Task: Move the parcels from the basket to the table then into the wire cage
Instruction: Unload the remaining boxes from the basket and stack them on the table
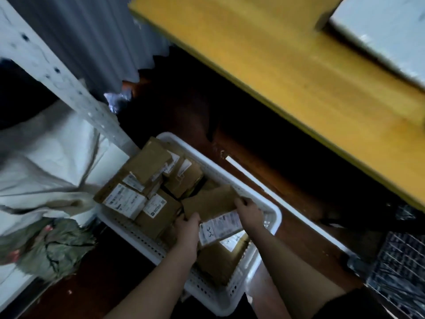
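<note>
Low in the frame, your left hand [187, 226] and right hand [249, 212] each close their grip on one brown parcel [210, 204], held just above the white basket [259, 194] at centre; more parcels [147, 180] fill it beyond.

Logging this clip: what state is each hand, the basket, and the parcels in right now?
left hand: grips the near-left edge of a brown parcel.
right hand: grips the same parcel's right edge.
held brown parcel: tilted, over the basket, not yet out.
white plastic basket: on the floor, holding many parcels.
other parcels: piled unevenly in the basket, untouched.
</note>
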`<state>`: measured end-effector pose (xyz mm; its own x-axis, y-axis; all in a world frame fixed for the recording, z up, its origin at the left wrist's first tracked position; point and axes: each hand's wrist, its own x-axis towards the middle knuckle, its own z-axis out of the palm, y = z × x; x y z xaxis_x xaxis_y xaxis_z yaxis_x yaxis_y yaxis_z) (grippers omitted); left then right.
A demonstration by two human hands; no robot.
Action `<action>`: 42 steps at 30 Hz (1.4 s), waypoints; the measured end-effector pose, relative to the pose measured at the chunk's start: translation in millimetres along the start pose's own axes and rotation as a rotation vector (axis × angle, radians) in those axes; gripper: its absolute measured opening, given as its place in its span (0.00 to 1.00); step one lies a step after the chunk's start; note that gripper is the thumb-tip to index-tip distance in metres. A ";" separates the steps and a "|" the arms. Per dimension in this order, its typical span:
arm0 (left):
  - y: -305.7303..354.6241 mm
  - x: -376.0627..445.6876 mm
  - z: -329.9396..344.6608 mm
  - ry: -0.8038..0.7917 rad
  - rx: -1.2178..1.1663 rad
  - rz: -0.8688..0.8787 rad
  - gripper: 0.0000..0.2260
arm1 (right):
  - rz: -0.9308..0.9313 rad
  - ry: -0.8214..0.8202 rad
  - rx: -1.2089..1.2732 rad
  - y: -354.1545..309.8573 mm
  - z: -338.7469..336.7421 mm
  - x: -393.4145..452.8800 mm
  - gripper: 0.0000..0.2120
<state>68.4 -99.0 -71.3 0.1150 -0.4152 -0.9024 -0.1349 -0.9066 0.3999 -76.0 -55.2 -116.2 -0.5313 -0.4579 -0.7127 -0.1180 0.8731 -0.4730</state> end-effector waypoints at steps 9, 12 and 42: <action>71.0 -160.0 -19.3 -0.147 0.011 0.403 0.15 | -0.070 0.067 0.318 -74.1 -103.9 -133.6 0.24; 97.5 -200.3 -15.1 -0.200 0.083 0.523 0.08 | -0.102 0.111 0.362 -91.8 -138.6 -168.7 0.31; 142.2 -404.4 396.9 -0.560 0.773 0.866 0.18 | 0.012 0.639 0.594 8.7 -566.2 -145.8 0.34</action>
<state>-387.9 -30.0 286.9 -0.6966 -0.5842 -0.4165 -0.5116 -0.0025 0.8592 -474.5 113.9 276.9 -0.9195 -0.1127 -0.3766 0.2528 0.5641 -0.7860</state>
